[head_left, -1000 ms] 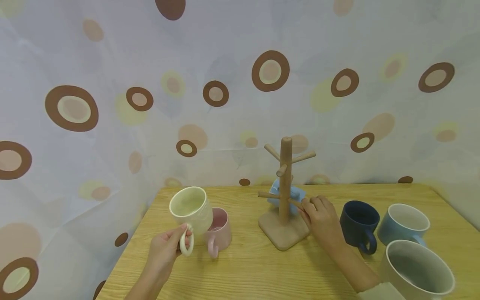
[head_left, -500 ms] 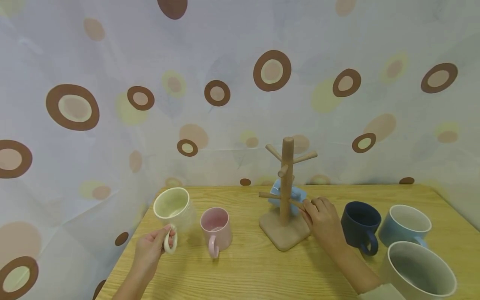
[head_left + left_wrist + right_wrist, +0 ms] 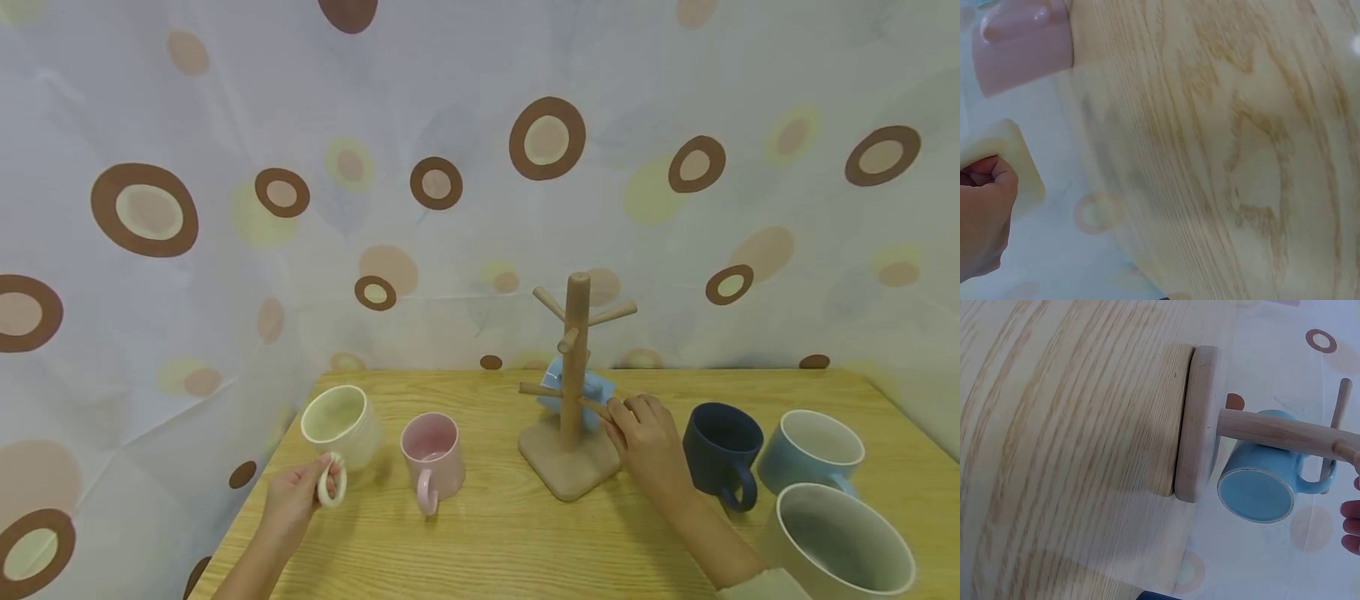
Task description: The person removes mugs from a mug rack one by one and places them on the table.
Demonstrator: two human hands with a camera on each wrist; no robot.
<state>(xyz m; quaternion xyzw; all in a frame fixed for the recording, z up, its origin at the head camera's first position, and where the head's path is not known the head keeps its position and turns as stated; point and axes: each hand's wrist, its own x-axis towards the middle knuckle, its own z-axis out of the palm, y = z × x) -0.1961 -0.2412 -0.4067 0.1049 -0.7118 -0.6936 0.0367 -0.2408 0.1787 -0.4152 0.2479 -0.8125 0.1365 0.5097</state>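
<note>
At the left of the table my left hand (image 3: pixel 291 498) grips the handle of a cream mug (image 3: pixel 347 433). The mug is upright; whether its base touches the tabletop I cannot tell. To its right stands a pink mug (image 3: pixel 437 458), handle toward me. My right hand (image 3: pixel 647 442) holds the end of a low peg on the wooden mug tree (image 3: pixel 576 358), its fingertips just entering the right wrist view. A light blue mug (image 3: pixel 1257 481) hangs by its handle from a peg at the tree's far side, partly hidden by the post in the head view.
Right of the tree stand a navy mug (image 3: pixel 722 450), a blue mug with a pale inside (image 3: pixel 806 467) and a large pale mug (image 3: pixel 832 542) close to my right forearm. A patterned cloth (image 3: pixel 480 242) hangs behind the wooden table (image 3: pixel 480 550).
My left hand has carried the cream mug leftward, away from the pink mug, and then slightly lower. My right hand has stayed on the mug tree's peg.
</note>
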